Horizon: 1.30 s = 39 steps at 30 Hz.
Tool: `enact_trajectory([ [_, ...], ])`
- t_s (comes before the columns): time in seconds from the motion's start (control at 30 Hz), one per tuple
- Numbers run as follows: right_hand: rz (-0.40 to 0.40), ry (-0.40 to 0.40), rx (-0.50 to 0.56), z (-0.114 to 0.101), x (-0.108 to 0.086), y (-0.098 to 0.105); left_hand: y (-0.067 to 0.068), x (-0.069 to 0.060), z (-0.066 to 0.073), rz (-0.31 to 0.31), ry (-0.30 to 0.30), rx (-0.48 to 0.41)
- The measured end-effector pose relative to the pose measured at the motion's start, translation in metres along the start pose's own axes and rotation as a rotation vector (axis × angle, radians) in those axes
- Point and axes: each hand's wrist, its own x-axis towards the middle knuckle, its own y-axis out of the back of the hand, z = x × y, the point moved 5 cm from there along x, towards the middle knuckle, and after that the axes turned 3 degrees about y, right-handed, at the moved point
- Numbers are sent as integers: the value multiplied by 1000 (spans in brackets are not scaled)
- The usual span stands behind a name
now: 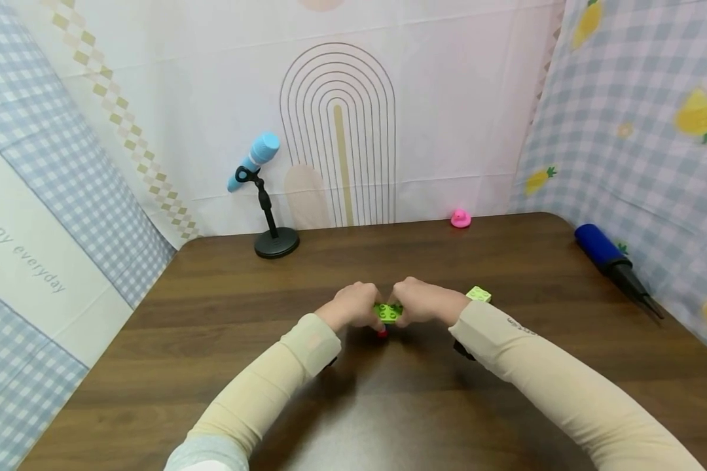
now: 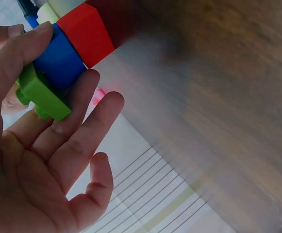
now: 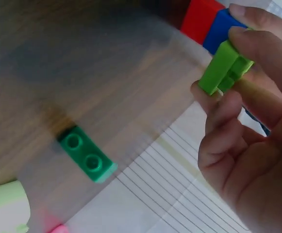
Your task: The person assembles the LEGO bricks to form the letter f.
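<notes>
Near the middle of the table, a small stack of toy building bricks is held between both hands. A lime green brick (image 1: 389, 313) tops it, a blue brick (image 2: 60, 58) sits in the middle and a red brick (image 2: 88, 35) is at the bottom. My left hand (image 1: 355, 305) pinches the stack from the left, thumb and fingers at the blue and lime green bricks. From the right, my right hand (image 1: 425, 302) grips the same stack with thumb and fingers. A dark green brick (image 3: 88, 154) with studs lies on the table, hidden in the head view.
A pale green brick (image 1: 478, 294) lies just beyond the right wrist. At the back are a pink toy duck (image 1: 461, 218) and a light blue microphone (image 1: 254, 160) on a black stand (image 1: 277, 243). A blue hand pump (image 1: 615, 265) lies along the right edge.
</notes>
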Motion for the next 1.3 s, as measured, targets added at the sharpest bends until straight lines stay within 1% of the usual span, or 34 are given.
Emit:
enact_trajectory([
  [0.1,-29,9,41,4,-3,1,-1,1,2,2,3,3],
  [0.17,-40,3,42,9,-6,6,-2,2,3,3,9,5],
  [0.23,-44,-30,55,16,-11,12,-2,2,3,3,17,11],
  [0.37,-21,-106,69,35,-20,27,-2,3,2,20,36,26],
  [0.47,-4,-143,54,49,-25,33,-2,2,0,28,46,30],
  [0.53,2,-163,45,57,-28,32,-1,1,0,31,49,29],
  [0.67,14,-177,29,66,-32,28,-1,0,0,25,50,21],
  [0.83,37,-205,-47,71,-31,23,-2,0,-1,16,57,16],
  [0.97,21,-239,-76,72,-29,16,-2,1,-1,16,67,19],
  [1.07,-1,-251,-69,73,-27,13,-3,1,-1,13,66,16],
  [1.2,-15,-238,-22,74,-24,12,-3,1,-2,7,70,11],
  [1.3,-46,-232,16,74,-22,10,-3,2,0,0,74,9],
])
